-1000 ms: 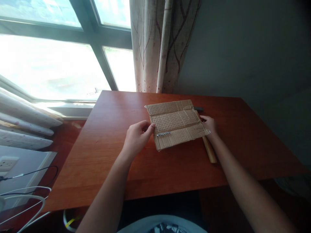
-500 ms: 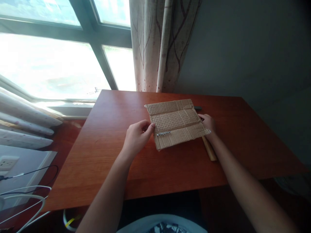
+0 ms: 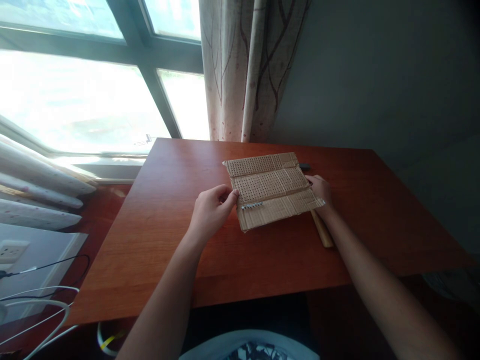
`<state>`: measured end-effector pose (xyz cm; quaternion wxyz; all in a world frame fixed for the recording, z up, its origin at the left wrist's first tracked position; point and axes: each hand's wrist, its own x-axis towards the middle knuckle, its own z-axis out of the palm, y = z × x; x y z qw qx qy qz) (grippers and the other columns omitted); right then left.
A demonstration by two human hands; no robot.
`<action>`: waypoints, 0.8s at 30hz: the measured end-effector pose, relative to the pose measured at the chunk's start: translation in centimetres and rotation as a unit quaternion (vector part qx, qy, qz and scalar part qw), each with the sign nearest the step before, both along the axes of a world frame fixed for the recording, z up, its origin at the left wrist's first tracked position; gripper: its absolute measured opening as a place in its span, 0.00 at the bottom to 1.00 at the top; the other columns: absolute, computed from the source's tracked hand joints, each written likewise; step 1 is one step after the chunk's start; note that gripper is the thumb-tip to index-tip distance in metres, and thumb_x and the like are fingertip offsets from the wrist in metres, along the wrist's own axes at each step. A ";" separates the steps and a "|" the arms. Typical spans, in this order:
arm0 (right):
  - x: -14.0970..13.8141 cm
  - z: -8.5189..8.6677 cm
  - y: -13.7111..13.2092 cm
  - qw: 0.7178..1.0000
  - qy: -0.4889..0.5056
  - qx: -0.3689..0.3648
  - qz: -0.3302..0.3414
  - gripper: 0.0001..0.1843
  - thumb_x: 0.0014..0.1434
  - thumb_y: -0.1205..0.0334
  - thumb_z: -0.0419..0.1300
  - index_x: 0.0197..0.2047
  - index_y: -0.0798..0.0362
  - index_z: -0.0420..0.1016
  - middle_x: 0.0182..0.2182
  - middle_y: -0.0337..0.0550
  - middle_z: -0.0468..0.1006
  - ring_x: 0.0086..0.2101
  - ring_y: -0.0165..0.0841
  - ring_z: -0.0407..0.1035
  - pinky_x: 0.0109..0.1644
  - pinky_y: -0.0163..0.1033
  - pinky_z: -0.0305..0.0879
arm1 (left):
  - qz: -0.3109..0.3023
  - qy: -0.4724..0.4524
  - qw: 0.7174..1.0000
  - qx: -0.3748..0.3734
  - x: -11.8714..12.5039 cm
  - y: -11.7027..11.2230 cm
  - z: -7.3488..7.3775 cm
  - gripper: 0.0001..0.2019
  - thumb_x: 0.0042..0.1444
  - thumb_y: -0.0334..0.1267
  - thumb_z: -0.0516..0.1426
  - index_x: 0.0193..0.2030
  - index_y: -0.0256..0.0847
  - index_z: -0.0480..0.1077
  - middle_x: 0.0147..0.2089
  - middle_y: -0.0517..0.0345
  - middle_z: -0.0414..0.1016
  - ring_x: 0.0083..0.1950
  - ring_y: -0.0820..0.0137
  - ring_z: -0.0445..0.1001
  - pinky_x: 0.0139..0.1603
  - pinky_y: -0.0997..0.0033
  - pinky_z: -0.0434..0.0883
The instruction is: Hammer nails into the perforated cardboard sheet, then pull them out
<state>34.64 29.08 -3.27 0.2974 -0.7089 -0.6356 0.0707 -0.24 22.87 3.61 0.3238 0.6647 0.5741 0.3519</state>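
A flat piece of brown cardboard (image 3: 277, 217), creased in two places, is held above the table. Rows of small holes cover its two far panels, and a short row of small shiny metal pieces (image 3: 252, 205), too small to name, sits at the near panel's left. My left hand (image 3: 214, 207) is closed on the left edge, thumb on top. On the right edge my right hand (image 3: 318, 190) grips the sheet, its fingers partly hidden. Partly under the cardboard lies a tool with a wooden handle (image 3: 322, 231) and a dark end (image 3: 304, 166), probably a hammer.
The reddish-brown wooden table (image 3: 161, 240) extends to a dark wall (image 3: 367, 75) at right. A window (image 3: 86, 100) and patterned curtains (image 3: 228, 75) stand behind and left. White cables (image 3: 56, 305) hang by a wall socket (image 3: 13, 252) at lower left.
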 end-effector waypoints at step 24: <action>-3.7 7.8 -4.8 0.876 0.445 -0.149 0.111 0.17 0.52 0.47 0.69 0.40 0.49 0.82 0.34 0.41 0.83 0.33 0.35 0.76 0.37 0.39 0.72 | -0.019 -0.261 0.958 -0.115 0.5 0.1 1.1 0.16 0.54 0.48 0.63 0.25 0.38 0.70 0.24 0.59 0.70 0.27 0.73 0.66 0.31 0.72 0.62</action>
